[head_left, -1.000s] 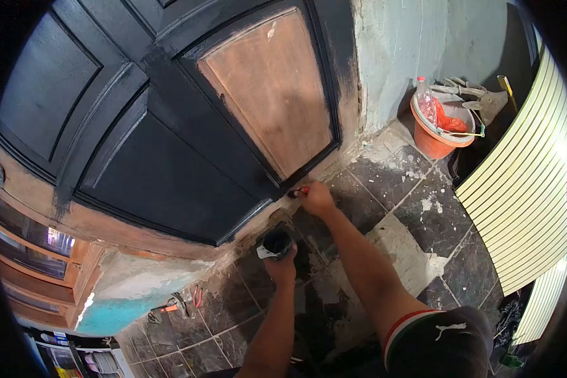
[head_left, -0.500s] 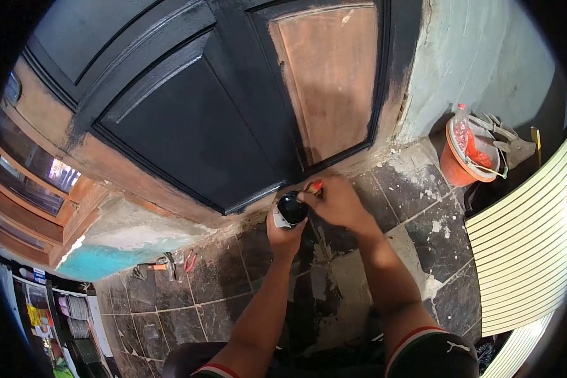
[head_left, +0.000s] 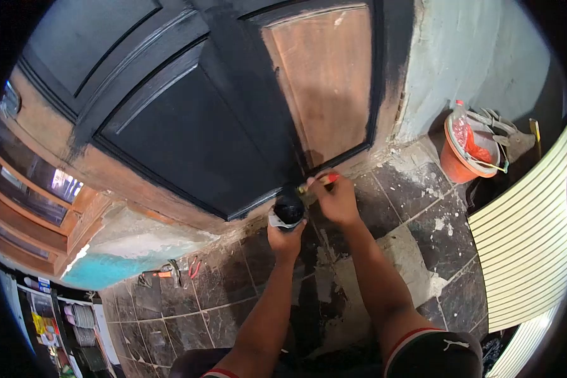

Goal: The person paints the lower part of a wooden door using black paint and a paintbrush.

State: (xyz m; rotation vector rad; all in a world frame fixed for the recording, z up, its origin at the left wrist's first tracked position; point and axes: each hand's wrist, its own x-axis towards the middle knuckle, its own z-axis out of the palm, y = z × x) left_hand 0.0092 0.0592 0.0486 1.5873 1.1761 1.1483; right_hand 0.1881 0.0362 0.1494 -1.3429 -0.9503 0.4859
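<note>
My left hand is wrapped round a small paint can with a pale label and black paint inside, held below the door's lower edge. In my right hand is a paintbrush with a red-tipped handle. Its dark bristles point left, just above the can's rim; whether they touch the door cannot be told. The wooden door before me is largely coated black. One lower panel on the right shows bare brown wood within a black border.
An orange bucket holding a plastic bottle stands by the grey wall. Pliers and other tools lie on dark floor tiles at the left. Ribbed cream sheeting is on the right; a shelf stands at lower left.
My right hand has turned and lifted the brush out of the can, so its bristles are now above the rim. The can has shifted slightly within the view.
</note>
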